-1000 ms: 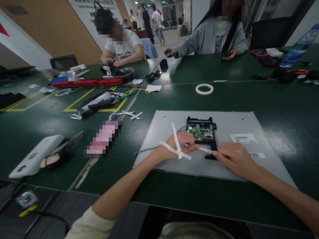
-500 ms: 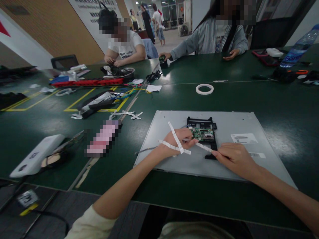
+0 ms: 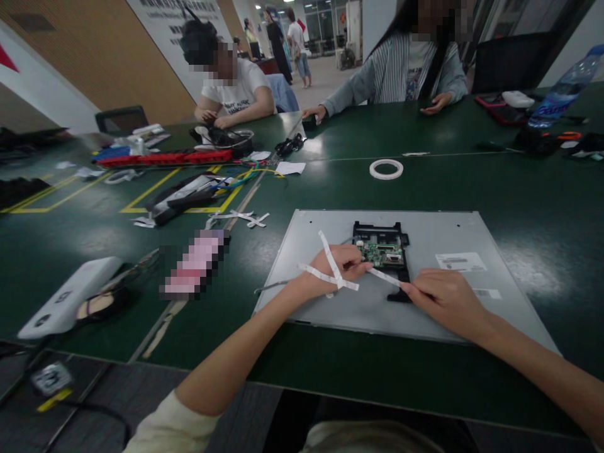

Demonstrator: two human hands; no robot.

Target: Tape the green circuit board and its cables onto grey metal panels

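Observation:
Between my two hands a short strip of white tape (image 3: 385, 277) is stretched above a grey metal panel (image 3: 316, 228). The fingers of my left hand (image 3: 330, 272) pinch its left end, beside a green circuit board (image 3: 379, 253) in a black plastic bracket (image 3: 377, 225). Two more tape strips (image 3: 336, 258) cling crosswise to the back of this hand. My right hand (image 3: 446, 299) is closed on the strip's other end, near the bracket's lower arm. A grey cable (image 3: 276, 285) comes out at the panel's left side. White labels (image 3: 460, 262) sit on the panel's right part.
A tape roll (image 3: 385, 168) lies behind the panel. To the left are a phone (image 3: 195, 261), a white power bank (image 3: 70, 299) and tape scraps (image 3: 250, 218). Two people sit across the green table (image 3: 330, 189). A water bottle (image 3: 564, 91) stands far right.
Both hands and the tape strip stay almost where they were, still stretched. Across the table, a person's hand has turned over a small dark object.

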